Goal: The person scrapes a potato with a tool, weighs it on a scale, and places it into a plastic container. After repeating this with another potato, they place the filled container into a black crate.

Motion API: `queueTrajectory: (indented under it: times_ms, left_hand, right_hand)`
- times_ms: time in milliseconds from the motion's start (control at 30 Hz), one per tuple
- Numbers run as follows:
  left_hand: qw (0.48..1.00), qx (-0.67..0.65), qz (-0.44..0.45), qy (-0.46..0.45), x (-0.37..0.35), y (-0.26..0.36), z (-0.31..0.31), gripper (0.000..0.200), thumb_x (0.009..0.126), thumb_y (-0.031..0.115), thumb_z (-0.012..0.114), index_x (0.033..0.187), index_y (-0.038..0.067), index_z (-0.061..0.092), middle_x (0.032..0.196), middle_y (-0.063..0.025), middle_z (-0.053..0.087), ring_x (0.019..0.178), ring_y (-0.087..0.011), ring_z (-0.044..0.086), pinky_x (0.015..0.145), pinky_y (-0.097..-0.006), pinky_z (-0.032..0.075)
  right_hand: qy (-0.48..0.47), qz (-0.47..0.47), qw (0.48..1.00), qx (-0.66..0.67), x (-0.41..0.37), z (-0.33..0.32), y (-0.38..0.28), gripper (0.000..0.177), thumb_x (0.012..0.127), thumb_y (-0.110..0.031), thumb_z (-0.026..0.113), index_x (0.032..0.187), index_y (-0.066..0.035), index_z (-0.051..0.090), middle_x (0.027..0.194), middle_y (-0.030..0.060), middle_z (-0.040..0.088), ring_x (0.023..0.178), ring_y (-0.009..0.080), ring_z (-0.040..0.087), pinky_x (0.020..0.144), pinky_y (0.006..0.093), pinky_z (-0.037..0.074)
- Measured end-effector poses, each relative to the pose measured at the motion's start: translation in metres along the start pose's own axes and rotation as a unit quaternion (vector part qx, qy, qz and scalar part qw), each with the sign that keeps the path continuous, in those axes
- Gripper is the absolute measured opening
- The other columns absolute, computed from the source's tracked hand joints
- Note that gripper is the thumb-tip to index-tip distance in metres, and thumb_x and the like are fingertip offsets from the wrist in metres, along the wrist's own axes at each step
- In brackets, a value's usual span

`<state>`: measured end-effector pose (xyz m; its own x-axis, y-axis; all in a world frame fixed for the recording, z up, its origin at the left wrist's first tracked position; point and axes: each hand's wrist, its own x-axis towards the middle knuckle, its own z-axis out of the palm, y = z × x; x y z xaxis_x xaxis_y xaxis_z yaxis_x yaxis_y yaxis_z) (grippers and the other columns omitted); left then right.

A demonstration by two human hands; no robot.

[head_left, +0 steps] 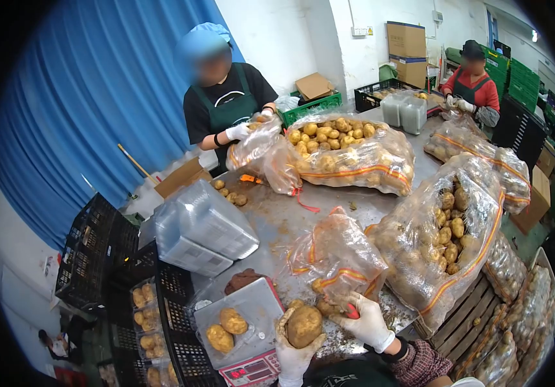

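My left hand (297, 353), in a white glove, is closed around a large brown potato (304, 326). To its right my right hand (366, 324), also gloved, has its fingers drawn together with a small red object (353, 311) showing between them; its kind I cannot tell. The right fingertips reach a potato (326, 306) at the mouth of a clear plastic bag (339, 248). Left of my hands, a digital scale (252, 370) with a red-lit display carries two potatoes (227, 329) on its metal plate.
Stacked clear plastic trays (205, 226) stand behind the scale. Black crates (181, 322) line the left side, with packed potatoes (148, 319) beyond. Large potato bags (445, 235) occupy the right. Across the metal table (277, 216), one person (232, 103) handles a bag; another person (474, 87) works farther back.
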<state>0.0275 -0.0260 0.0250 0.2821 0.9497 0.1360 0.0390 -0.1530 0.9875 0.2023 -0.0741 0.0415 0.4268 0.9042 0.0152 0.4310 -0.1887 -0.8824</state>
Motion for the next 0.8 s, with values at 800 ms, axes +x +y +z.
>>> queueTrajectory:
  times_ms: [800]
  left_hand:
    - [0.987, -0.127, -0.09, -0.042, 0.001, -0.004, -0.008, 0.083, 0.063, 0.004, 0.084, 0.133, -0.001, 0.04, 0.124, -0.0124, 0.053, 0.112, -0.0214, 0.055, 0.098, -0.0361, 0.046]
  right_hand:
    - [0.096, -0.273, 0.929, -0.232, -0.005, -0.027, -0.023, 0.032, 0.067, -0.032, 0.078, 0.086, -0.007, 0.069, 0.07, 0.0062, 0.062, 0.062, 0.0221, 0.062, 0.055, 0.0341, 0.047]
